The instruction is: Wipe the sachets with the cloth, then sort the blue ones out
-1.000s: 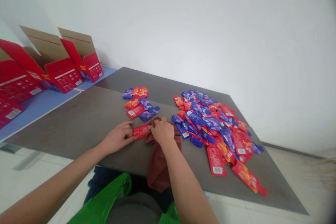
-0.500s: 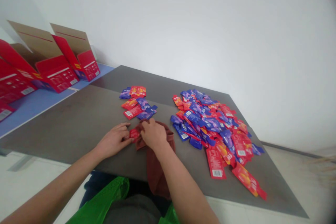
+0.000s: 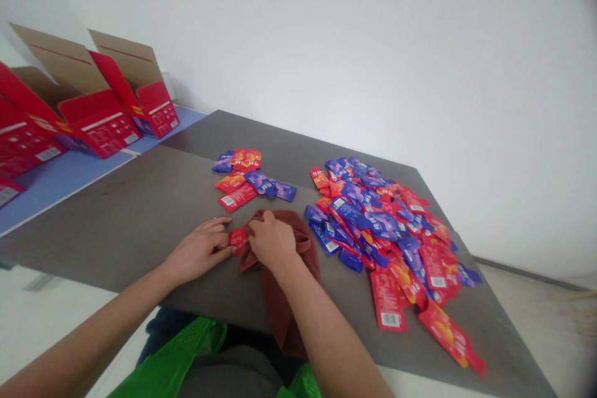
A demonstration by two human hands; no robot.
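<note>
My left hand is closed at the fingertips on the left end of a red packet lying on the grey table. My right hand grips a reddish-brown cloth and presses it against the packet's right side. Part of the cloth hangs over the table's front edge, partly behind my right forearm. Just beyond my hands lies a small group of red packets and purple packets.
A large heap of red and purple packets covers the right part of the table. Open red cartons stand on a blue surface at the left. A white wall rises behind.
One purple packet in the small group now lies farther right and away from my hands. The cloth is bunched a little wider to the right. The view has shifted slightly.
</note>
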